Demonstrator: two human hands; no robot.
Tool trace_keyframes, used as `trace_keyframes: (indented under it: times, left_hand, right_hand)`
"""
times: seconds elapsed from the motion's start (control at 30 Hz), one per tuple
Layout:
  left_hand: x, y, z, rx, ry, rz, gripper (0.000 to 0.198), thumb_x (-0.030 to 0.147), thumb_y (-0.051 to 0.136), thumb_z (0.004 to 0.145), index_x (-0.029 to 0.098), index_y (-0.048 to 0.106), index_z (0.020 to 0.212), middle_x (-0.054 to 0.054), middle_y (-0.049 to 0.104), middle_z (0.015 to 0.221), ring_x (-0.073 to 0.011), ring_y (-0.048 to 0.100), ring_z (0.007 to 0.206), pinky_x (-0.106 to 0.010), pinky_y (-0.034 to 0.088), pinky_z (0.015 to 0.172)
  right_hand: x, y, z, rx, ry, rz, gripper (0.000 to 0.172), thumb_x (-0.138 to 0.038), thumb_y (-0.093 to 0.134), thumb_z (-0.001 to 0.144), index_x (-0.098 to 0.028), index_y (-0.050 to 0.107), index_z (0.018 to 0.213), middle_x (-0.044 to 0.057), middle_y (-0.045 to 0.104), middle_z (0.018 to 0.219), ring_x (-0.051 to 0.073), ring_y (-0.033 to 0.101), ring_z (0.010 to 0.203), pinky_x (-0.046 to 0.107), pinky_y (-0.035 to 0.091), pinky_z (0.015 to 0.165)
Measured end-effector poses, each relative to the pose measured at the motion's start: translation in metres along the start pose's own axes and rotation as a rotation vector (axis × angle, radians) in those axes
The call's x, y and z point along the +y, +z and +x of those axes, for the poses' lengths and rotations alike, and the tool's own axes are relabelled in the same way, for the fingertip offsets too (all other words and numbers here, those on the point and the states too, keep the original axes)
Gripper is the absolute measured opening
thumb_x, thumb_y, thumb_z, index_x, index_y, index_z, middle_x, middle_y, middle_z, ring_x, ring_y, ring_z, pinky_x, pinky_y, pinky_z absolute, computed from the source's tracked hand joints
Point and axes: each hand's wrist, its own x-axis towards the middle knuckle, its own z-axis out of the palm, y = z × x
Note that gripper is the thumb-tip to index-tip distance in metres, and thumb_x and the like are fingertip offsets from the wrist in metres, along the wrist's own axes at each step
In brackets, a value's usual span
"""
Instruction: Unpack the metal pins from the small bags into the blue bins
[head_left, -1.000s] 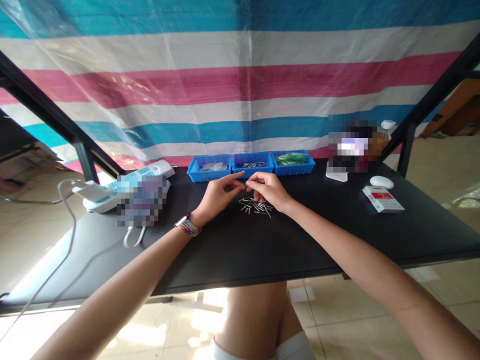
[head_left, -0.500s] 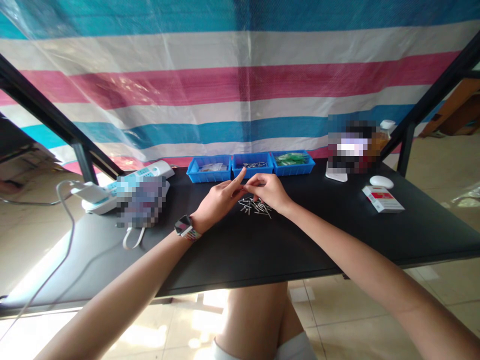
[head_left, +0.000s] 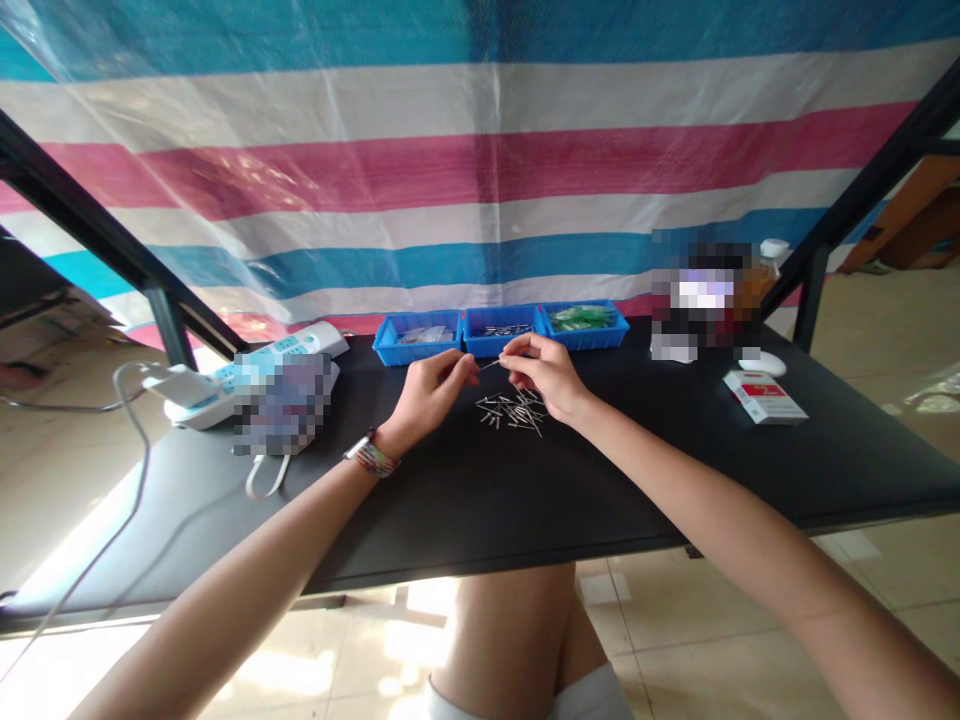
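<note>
Between my two hands a thin silver blind rivet [head_left: 490, 365] runs nearly level above the black table. My right hand [head_left: 551, 378] pinches one end of it between thumb and fingertips. At its other end, the closed thumb and fingers of my left hand [head_left: 433, 390] grip it; that tip is hidden. Below and between the hands lies a loose pile of similar rivets [head_left: 514, 410], partly covered by my right hand. Behind them stands a blue bin [head_left: 501, 345] with more of these metal pieces inside.
Left of that bin is a blue bin [head_left: 417, 354] with clear plastic bags; right of it, one [head_left: 589, 337] with green packets. A power strip [head_left: 255, 372] and a pixelated object stand left. A small red-and-white box [head_left: 766, 398] and a white oval object [head_left: 763, 364] lie right.
My hands have drawn slightly apart, so the rivet shows between them. The left index finger, stretched out before, is now curled in against the thumb.
</note>
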Motion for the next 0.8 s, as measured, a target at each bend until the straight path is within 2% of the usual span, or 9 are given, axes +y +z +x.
trace_keyframes:
  times: [0.07, 0.17, 0.37, 0.53, 0.8]
  left_hand:
    - [-0.0037, -0.0004, 0.0044, -0.02, -0.081, -0.156, 0.054, 0.065, 0.055, 0.103, 0.017, 0.074, 0.085, -0.008, 0.077, 0.077, -0.0198, 0.068, 0.072, -0.03, 0.052, 0.069]
    - [-0.0065, -0.0013, 0.0089, -0.062, -0.136, -0.26, 0.051, 0.064, 0.064, 0.096, 0.017, 0.074, 0.083, -0.007, 0.075, 0.074, -0.0177, 0.064, 0.067, -0.029, 0.048, 0.064]
    - [-0.0061, -0.0022, 0.0102, -0.108, -0.201, -0.341, 0.045, 0.061, 0.071, 0.091, 0.017, 0.075, 0.082, -0.006, 0.072, 0.073, -0.0158, 0.062, 0.066, -0.027, 0.045, 0.061]
    - [-0.0056, -0.0018, 0.0106, -0.073, -0.183, -0.359, 0.045, 0.06, 0.073, 0.088, 0.018, 0.069, 0.076, -0.003, 0.067, 0.07, -0.0145, 0.058, 0.064, -0.027, 0.045, 0.062]
    - [-0.0017, -0.0023, 0.0103, -0.075, -0.215, -0.42, 0.038, 0.054, 0.075, 0.086, 0.017, 0.07, 0.077, -0.003, 0.067, 0.071, -0.0141, 0.058, 0.064, -0.027, 0.045, 0.061]
  right_hand:
    - [-0.0003, -0.002, 0.0013, 0.013, -0.001, 0.009, 0.04, -0.037, 0.095, 0.058, -0.02, 0.068, 0.082, -0.003, 0.069, 0.08, 0.008, 0.06, 0.057, 0.019, 0.046, 0.049]
    - [-0.0001, -0.003, 0.0018, 0.01, -0.007, 0.022, 0.04, -0.037, 0.095, 0.059, -0.02, 0.068, 0.083, -0.004, 0.069, 0.08, 0.007, 0.059, 0.057, 0.019, 0.046, 0.05]
    - [0.0002, -0.0017, 0.0009, -0.02, -0.038, 0.045, 0.037, -0.037, 0.094, 0.06, -0.02, 0.07, 0.084, -0.004, 0.07, 0.081, 0.007, 0.058, 0.056, 0.02, 0.046, 0.052]
    - [0.0016, -0.0018, 0.0014, -0.013, -0.035, 0.027, 0.039, -0.039, 0.094, 0.061, -0.021, 0.069, 0.085, -0.003, 0.071, 0.083, 0.007, 0.057, 0.056, 0.021, 0.046, 0.052]
    - [0.0015, -0.0029, 0.0017, -0.029, -0.051, 0.034, 0.035, -0.036, 0.092, 0.062, -0.02, 0.071, 0.085, -0.002, 0.073, 0.085, 0.006, 0.057, 0.056, 0.02, 0.045, 0.051]
